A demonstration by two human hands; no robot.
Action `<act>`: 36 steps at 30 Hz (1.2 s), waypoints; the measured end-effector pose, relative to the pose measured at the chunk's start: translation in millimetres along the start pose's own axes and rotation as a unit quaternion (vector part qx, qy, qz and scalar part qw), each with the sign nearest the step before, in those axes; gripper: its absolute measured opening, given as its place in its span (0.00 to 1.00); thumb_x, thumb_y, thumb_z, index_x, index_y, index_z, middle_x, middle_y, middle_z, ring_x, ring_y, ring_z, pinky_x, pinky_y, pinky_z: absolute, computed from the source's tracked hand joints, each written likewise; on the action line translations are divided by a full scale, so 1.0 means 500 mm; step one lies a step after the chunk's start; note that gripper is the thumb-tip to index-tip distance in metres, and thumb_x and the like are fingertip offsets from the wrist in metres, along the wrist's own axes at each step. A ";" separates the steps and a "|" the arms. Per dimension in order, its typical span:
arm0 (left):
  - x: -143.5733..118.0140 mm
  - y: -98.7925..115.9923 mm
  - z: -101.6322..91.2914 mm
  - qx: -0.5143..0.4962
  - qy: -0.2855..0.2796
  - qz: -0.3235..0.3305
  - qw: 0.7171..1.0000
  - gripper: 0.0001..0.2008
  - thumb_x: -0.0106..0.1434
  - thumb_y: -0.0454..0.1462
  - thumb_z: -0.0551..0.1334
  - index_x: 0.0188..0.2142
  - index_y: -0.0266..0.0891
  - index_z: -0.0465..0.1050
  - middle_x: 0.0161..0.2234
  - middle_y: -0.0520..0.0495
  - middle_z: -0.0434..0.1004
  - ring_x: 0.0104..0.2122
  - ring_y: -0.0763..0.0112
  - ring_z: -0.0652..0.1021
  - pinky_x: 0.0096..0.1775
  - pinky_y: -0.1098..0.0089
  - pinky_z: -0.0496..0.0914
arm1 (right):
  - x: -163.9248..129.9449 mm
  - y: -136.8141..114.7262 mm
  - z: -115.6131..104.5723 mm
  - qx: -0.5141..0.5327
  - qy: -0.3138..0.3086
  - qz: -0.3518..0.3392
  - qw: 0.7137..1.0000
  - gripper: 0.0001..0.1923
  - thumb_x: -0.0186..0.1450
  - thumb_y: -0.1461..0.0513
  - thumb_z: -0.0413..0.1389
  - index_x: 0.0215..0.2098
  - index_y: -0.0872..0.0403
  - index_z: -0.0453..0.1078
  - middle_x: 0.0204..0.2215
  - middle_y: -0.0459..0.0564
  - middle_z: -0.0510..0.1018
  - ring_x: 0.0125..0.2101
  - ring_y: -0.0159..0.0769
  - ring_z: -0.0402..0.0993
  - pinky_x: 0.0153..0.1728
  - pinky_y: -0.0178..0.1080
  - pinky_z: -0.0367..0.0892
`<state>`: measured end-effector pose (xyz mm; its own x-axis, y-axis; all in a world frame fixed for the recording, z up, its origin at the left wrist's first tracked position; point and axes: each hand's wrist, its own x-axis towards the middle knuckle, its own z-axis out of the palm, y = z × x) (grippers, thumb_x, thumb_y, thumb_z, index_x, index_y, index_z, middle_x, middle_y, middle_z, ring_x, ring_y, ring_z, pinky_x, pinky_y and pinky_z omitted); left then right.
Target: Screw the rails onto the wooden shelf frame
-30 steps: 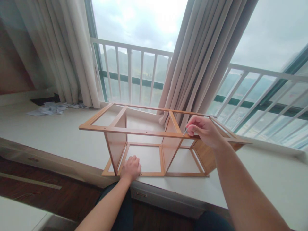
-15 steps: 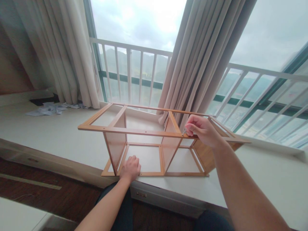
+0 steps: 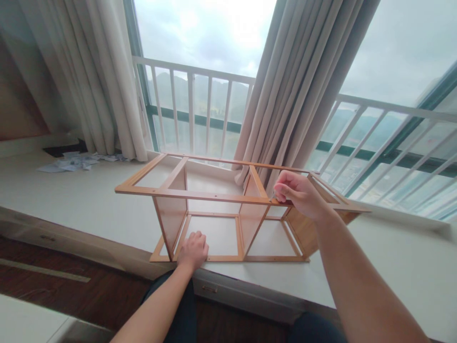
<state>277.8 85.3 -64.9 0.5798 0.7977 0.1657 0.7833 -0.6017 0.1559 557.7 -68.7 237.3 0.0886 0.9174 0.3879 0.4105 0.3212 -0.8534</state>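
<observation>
frame: the wooden frame [image 3: 214, 209] lies on its side on the sill [image 3: 89, 200], open face toward me, long axis running left to right across my view.
front rail: the top front rail [image 3: 200, 195] runs level from left to right; small holes show along it, and my right hand sits at its right part.
right hand: my right hand [image 3: 302, 195] is curled tight at the rail, fingertips pinched together and pressing down where the right divider [image 3: 252, 209] meets it. I think something small is pinched there, but I cannot tell what it is.
left hand: my left hand [image 3: 193, 249] is closed loosely and rests knuckles up on the bottom front rail [image 3: 228, 258], just right of the left divider [image 3: 173, 214], bracing the frame and holding nothing else.
which hand is nearer: the joint at the right divider lies directly under my right fingertips; my left hand is well apart from it, lower and to the left.
beyond the frame: a curtain [image 3: 300, 85] hangs just behind the right end, another curtain [image 3: 103, 81] to the left, with a white railing [image 3: 193, 109] outside the window.
far left: crumpled papers [image 3: 71, 161] lie on the sill, well apart from the frame.
writing: no brand, label or lettering that I can read anywhere.
</observation>
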 end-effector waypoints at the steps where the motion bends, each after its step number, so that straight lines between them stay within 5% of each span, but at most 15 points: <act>1: 0.000 0.000 0.000 -0.003 -0.002 -0.002 1.000 0.11 0.70 0.35 0.53 0.40 0.43 0.75 0.48 0.41 0.76 0.51 0.55 0.73 0.50 0.57 0.66 | 0.000 0.000 0.000 0.000 0.000 0.000 1.000 0.23 0.66 0.46 0.67 0.30 0.52 0.65 0.19 0.41 0.70 0.21 0.28 0.62 0.23 0.33 0.56; 36: 0.003 0.000 -0.006 0.008 -0.011 -0.003 1.000 0.11 0.71 0.36 0.53 0.41 0.41 0.75 0.48 0.41 0.77 0.51 0.55 0.74 0.49 0.56 0.67 | 0.012 0.022 0.012 -0.052 0.020 -0.015 0.998 0.27 0.67 0.41 0.63 0.28 0.50 0.60 0.17 0.39 0.64 0.19 0.29 0.57 0.22 0.36 0.52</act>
<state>278.2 86.4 -62.0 0.5790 0.8027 0.1430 0.7907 -0.5956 0.1416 557.3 -58.3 228.4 0.1100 0.8972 0.4278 0.5060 0.3199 -0.8010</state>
